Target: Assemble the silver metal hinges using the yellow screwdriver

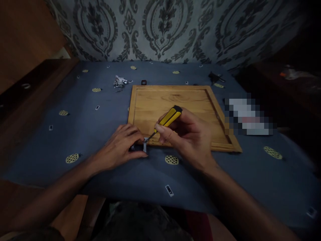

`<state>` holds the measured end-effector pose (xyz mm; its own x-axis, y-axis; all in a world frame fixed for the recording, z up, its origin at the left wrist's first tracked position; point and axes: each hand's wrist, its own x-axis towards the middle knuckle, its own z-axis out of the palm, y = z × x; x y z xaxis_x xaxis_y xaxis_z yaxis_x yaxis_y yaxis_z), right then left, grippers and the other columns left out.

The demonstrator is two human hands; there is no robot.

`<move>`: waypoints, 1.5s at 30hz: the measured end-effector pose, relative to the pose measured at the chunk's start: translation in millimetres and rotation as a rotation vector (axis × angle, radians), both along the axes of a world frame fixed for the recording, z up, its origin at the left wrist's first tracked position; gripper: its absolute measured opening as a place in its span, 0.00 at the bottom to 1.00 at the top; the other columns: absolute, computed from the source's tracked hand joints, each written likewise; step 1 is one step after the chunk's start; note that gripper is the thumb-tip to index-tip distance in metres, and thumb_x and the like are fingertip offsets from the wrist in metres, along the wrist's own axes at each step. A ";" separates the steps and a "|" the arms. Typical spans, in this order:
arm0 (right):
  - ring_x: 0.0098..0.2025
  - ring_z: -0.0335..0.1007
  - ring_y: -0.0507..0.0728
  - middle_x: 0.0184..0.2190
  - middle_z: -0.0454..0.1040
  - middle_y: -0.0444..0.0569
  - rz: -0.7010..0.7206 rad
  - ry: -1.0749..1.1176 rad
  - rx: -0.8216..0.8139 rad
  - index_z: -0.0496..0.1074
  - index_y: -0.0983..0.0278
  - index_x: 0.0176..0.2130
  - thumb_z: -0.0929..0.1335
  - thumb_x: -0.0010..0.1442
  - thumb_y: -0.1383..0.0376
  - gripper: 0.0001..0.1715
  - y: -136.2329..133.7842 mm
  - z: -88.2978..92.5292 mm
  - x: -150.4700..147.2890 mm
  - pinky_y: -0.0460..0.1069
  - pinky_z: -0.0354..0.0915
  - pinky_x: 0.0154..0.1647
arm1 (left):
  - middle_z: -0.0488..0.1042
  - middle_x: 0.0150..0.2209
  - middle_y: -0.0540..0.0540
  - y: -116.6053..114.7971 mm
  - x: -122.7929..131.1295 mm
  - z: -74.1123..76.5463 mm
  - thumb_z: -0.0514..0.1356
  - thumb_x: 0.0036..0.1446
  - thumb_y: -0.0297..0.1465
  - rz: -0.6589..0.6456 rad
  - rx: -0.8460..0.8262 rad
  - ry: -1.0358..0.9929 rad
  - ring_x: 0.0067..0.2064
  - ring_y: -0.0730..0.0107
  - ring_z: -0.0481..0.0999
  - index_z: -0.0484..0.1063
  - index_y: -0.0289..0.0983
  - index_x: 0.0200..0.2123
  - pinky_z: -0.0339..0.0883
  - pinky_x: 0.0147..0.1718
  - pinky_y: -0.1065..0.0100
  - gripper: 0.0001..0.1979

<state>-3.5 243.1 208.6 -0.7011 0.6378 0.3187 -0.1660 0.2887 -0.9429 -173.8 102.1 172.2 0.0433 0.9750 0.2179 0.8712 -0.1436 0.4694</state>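
Observation:
A framed wooden panel (173, 100) lies flat on a blue patterned cloth. At its near left corner sits a small metal hinge (145, 146). My left hand (122, 144) is closed around that hinge, thumb below and fingers above, resting against the panel's edge. In my right hand (187, 134) is a yellow and black screwdriver (167, 118), gripped between thumb and fingers. The screwdriver slants down to the left, and its tip meets the hinge beside my left fingertips. Any screw under the tip is too small to make out.
Beyond the panel's left side lies a pile of small metal parts (120, 82). A dark square piece (143, 82) is behind the panel, and a black object (216, 77) at the back right. A blurred-out item (248, 115) lies to the right.

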 end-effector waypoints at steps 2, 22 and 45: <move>0.25 0.67 0.51 0.26 0.70 0.40 0.015 -0.003 -0.004 0.71 0.59 0.32 0.79 0.58 0.52 0.20 -0.5 -2.1 -0.8 0.49 0.67 0.25 | 0.77 0.45 0.45 -0.1 0.1 0.1 0.68 0.65 0.44 0.000 0.002 0.008 0.49 0.57 0.73 0.73 0.39 0.43 0.65 0.50 0.58 0.16; 0.26 0.71 0.50 0.28 0.74 0.41 0.085 -0.027 0.074 0.71 0.61 0.31 0.80 0.57 0.53 0.20 1.5 -4.3 2.6 0.47 0.70 0.27 | 0.74 0.42 0.47 1.3 0.0 1.8 0.68 0.65 0.46 -0.008 -0.013 0.036 0.47 0.58 0.72 0.73 0.38 0.42 0.64 0.48 0.59 0.17; 0.26 0.73 0.50 0.29 0.76 0.41 0.236 -0.028 -0.089 0.76 0.60 0.36 0.81 0.55 0.52 0.20 5.4 1.1 1.5 0.46 0.72 0.29 | 0.75 0.43 0.46 0.5 0.1 1.8 0.68 0.65 0.45 -0.002 -0.031 0.049 0.49 0.58 0.72 0.75 0.39 0.45 0.65 0.50 0.59 0.16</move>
<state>-2.1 248.5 209.7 -0.8415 0.4805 0.2469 -0.1922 0.1609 -0.9681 -173.7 102.6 173.9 0.0554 0.9811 0.1856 0.8930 -0.1318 0.4304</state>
